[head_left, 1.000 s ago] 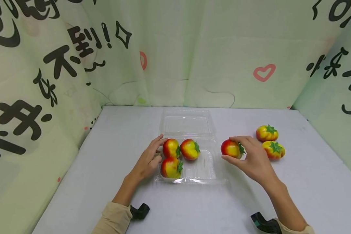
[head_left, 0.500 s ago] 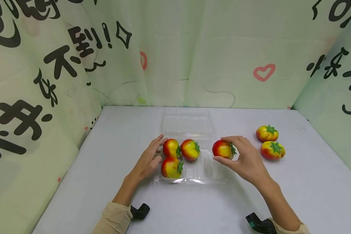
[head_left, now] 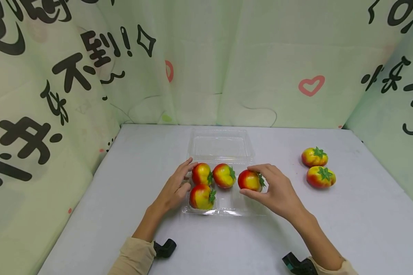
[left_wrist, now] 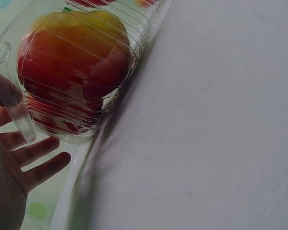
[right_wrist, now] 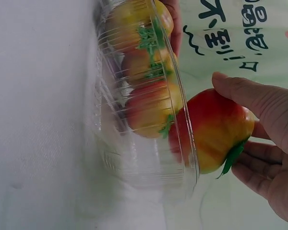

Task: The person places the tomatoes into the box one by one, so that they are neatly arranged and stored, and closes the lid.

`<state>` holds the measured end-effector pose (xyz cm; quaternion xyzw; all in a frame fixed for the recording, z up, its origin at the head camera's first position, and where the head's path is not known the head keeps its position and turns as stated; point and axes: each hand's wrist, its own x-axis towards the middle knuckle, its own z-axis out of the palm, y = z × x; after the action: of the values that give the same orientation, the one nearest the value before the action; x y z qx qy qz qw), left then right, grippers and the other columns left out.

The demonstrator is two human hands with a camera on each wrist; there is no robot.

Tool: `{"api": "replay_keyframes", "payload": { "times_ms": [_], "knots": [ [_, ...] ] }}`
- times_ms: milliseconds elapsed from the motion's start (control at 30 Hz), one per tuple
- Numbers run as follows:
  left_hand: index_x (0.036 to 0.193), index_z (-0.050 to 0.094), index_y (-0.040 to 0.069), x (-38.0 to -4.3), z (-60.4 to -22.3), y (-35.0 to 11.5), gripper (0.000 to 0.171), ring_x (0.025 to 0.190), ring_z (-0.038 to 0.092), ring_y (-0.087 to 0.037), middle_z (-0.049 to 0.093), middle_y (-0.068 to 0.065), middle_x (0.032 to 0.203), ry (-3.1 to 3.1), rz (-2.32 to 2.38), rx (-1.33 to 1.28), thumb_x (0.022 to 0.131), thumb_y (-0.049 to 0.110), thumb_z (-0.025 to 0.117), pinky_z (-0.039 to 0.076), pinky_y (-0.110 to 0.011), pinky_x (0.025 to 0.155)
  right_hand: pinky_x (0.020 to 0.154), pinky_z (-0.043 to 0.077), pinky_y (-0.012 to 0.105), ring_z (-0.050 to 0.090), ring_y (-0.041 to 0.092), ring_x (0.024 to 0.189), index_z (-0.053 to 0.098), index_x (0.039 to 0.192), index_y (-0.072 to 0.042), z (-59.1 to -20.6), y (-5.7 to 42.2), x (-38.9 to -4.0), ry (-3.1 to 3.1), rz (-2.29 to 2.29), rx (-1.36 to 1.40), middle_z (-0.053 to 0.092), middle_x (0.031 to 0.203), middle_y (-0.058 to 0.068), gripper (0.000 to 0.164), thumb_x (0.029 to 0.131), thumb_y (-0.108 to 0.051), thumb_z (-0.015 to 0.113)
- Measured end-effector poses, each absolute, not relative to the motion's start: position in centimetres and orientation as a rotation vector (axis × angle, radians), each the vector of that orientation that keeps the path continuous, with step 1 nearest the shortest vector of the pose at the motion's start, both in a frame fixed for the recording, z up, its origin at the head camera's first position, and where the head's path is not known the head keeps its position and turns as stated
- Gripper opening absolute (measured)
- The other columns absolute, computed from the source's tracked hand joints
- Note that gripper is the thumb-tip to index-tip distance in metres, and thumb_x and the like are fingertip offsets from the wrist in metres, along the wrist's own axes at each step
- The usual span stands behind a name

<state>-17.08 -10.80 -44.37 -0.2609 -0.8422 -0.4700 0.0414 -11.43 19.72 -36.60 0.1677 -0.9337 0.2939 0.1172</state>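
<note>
In the head view my right hand (head_left: pixel 277 191) pinches a red-and-yellow fruit with a green leafy top (head_left: pixel 250 180) between thumb and fingers, over the right part of a clear plastic clamshell box (head_left: pixel 227 212). The right wrist view has this fruit (right_wrist: pixel 213 132) at the box rim, overlapping the clear wall. Three similar fruits sit in the box's left half: one at back left (head_left: pixel 201 173), one beside it (head_left: pixel 223 175) and one in front (head_left: pixel 200 197). My left hand (head_left: pixel 173 189) rests at the box's left side, its fingers (left_wrist: pixel 41 153) spread along the rim.
Behind the base, the box's clear lid (head_left: pixel 220 143) lies folded back. Two more red-and-yellow fruits, one farther back (head_left: pixel 314 156) and one nearer (head_left: pixel 321 177), lie on the white table (head_left: pixel 347 214) to the right. A printed curtain (head_left: pixel 261 57) encloses the table's back and sides.
My right hand has carried the fruit leftward, from beside the box to over its right part. My left hand and the fruits in the box have stayed put.
</note>
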Motion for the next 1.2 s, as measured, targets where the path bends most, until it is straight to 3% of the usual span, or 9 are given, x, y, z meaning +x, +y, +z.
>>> {"api": "replay_keyframes", "payload": {
  "times_ms": [700, 1200],
  "knots": [
    [0.151, 0.046, 0.005, -17.0, -44.2, -10.8, 0.069, 0.145, 0.043, -0.032, 0.032, -0.017, 0.164, -2.582, -1.441, -0.794, 0.083, 0.009, 0.044, 0.049, -0.052, 0.107, 0.089, 0.060, 0.042, 0.064, 0.019, 0.105, 0.068, 0.123, -0.011, -38.9, 17.7, -11.7, -2.712, 0.900, 0.630, 0.068, 0.115, 0.002, 0.056, 0.076, -0.031, 0.090],
    [0.151, 0.046, 0.005, -17.0, -44.3, -10.8, 0.069, 0.145, 0.043, -0.033, 0.033, -0.018, 0.164, -2.569, -1.437, -0.807, 0.083, 0.008, 0.043, 0.050, -0.053, 0.106, 0.082, 0.061, 0.039, 0.061, 0.013, 0.096, 0.067, 0.125, -0.011, -39.1, 16.4, -11.3, -2.777, 0.954, 0.636, 0.068, 0.114, 0.000, 0.059, 0.079, -0.041, 0.086]
  ]
}}
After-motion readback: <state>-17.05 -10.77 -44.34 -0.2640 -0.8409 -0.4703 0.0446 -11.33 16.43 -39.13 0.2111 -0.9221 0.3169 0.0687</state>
